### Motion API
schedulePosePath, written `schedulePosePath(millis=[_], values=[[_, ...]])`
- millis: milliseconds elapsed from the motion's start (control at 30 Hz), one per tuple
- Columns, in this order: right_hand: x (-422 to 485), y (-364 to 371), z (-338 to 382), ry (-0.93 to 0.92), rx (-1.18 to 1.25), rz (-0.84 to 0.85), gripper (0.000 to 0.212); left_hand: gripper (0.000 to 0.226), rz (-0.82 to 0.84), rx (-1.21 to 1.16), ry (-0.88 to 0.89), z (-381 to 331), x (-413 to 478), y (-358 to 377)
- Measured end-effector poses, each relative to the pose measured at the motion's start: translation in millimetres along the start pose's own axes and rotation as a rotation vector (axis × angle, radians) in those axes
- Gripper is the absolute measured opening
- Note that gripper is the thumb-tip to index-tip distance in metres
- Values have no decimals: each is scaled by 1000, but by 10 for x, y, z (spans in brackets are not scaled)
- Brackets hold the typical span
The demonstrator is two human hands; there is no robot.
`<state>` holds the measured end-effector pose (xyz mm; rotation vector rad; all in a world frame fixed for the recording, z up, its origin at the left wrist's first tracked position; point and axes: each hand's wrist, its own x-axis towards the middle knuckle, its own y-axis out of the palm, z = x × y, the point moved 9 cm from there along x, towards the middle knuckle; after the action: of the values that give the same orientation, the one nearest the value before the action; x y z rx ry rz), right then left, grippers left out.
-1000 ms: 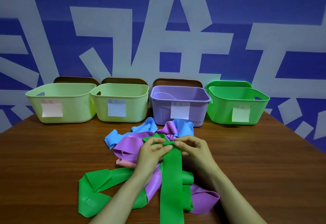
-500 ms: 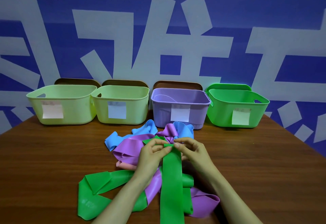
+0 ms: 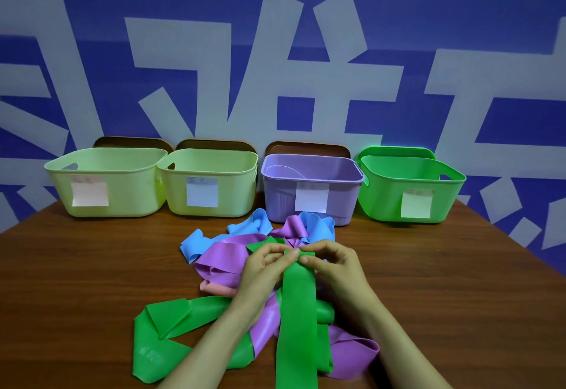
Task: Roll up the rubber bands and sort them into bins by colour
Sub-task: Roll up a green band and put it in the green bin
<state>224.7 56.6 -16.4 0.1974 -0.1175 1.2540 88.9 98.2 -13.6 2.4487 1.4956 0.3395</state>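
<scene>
Right in front of the purple bin (image 3: 312, 174), both the left hand (image 3: 265, 269) and the right hand (image 3: 333, 266) pinch the far end of the green band (image 3: 298, 312) between curled fingertips, over the heap.

Paper notes on the four far bins, left to right: pinkish note (image 3: 89, 191) on first yellow-green bin (image 3: 58, 186); bluish-white note (image 3: 202, 191) on second yellow-green bin (image 3: 235, 186); white note (image 3: 311, 197) on purple bin (image 3: 343, 195); pale green note (image 3: 417, 203) on green bin (image 3: 382, 195). None legible. Wall (image 3: 459, 5): large white strokes (image 3: 321, 82), cropped, unreadable.
</scene>
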Motion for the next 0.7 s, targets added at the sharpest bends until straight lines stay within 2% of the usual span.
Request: schedulePosePath(millis=[167, 333, 567, 700], values=[[-1, 58, -31, 4, -22, 32, 26, 8, -49, 30, 27, 4, 29, -73], [-4, 66, -42, 31, 5, 43, 20, 15, -28, 51, 64, -32, 36, -64], [3, 33, -23, 9, 40, 37, 14, 23, -34, 8, -3, 55, 32, -57], [15, 32, -30, 3, 58, 42, 19, 23, -43, 14, 16, 32, 41, -56]])
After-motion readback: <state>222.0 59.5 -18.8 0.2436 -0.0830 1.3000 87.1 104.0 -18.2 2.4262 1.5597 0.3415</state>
